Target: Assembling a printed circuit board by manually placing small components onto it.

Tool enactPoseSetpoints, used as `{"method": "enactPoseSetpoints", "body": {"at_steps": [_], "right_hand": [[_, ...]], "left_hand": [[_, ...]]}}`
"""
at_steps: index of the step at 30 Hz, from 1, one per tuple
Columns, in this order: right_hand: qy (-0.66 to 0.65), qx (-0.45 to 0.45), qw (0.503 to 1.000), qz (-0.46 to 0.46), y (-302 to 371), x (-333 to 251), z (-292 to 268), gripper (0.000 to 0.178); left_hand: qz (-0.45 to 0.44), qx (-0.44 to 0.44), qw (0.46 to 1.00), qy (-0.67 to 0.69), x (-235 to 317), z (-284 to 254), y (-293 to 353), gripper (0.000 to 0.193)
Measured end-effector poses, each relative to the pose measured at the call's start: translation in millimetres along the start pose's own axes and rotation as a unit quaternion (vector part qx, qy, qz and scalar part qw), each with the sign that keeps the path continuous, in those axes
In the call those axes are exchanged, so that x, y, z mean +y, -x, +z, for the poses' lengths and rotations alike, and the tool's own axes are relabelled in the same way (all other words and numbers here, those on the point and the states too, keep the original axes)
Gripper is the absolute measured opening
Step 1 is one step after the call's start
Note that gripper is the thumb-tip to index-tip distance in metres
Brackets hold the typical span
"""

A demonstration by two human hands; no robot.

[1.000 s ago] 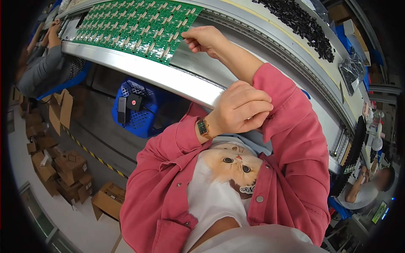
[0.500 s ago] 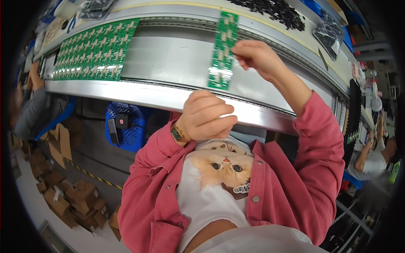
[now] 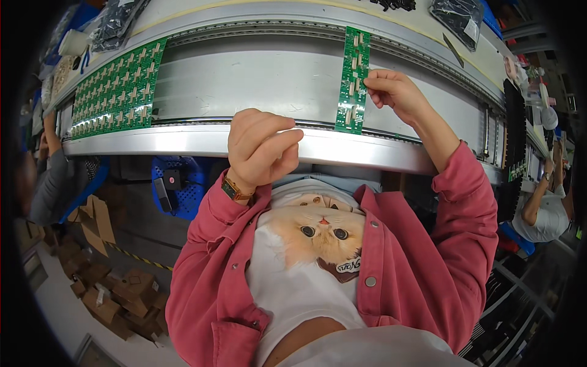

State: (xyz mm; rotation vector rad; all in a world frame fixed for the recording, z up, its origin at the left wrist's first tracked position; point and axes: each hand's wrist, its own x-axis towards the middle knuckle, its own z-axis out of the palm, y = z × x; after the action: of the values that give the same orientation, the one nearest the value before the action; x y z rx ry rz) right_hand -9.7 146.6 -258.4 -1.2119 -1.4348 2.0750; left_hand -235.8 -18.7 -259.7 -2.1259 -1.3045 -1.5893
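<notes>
A narrow green circuit board (image 3: 346, 101) spans the two rails of the conveyor, with a row of pale connectors along it. My right hand (image 3: 394, 92) is at its right edge, thumb and index finger closed on that edge. Left of this board, over the front rail, my left hand (image 3: 264, 147) is raised with its fingers curled in. Thumb and forefinger come close together there; whatever may be between them is too small to make out. Farther left, several green circuit boards (image 3: 116, 92) sit side by side across the rails, carrying similar connectors.
The conveyor's metal front edge (image 3: 202, 139) runs along before me. Behind the rails are a pile of black parts (image 3: 391, 3), bagged parts (image 3: 458, 18) and tweezers (image 3: 453, 50). A blue crate (image 3: 194, 189) and cardboard boxes (image 3: 125, 293) stand below left. Co-workers sit at both sides.
The single circuit board has shifted right along the rails with my right hand. My left hand has moved left and up, away from it. The whole view has shifted slightly.
</notes>
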Motion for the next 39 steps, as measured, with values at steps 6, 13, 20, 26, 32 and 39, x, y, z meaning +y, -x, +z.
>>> {"method": "enactPoseSetpoints", "body": {"at_steps": [6, 13, 20, 26, 32, 39], "right_hand": [[0.006, -0.012, 1.0, 0.001, 7, 3, -4, 0.015], [0.024, -0.006, 1.0, 0.002, 10, 14, -4, 0.014], [0.047, 0.002, 0.999, -0.015, 11, 21, -5, 0.015], [0.063, 0.0, 0.998, -0.014, 9, 29, 0, 0.016], [0.084, 0.005, 0.996, -0.023, 8, 29, -1, 0.017], [0.084, 0.011, 0.996, -0.029, 3, 31, -3, 0.017]], "left_hand": [[-0.01, -0.003, 1.0, 0.0, 9, 5, 1, 0.018], [-0.013, -0.01, 1.0, 0.002, 16, 4, 3, 0.018], [-0.014, -0.022, 1.0, 0.008, 20, 12, 13, 0.014], [-0.017, -0.024, 1.0, 0.01, 21, 18, 21, 0.015], [-0.031, -0.014, 0.999, 0.01, 20, 20, 20, 0.017], [-0.024, -0.028, 0.999, 0.014, 15, 20, 19, 0.016]]}}
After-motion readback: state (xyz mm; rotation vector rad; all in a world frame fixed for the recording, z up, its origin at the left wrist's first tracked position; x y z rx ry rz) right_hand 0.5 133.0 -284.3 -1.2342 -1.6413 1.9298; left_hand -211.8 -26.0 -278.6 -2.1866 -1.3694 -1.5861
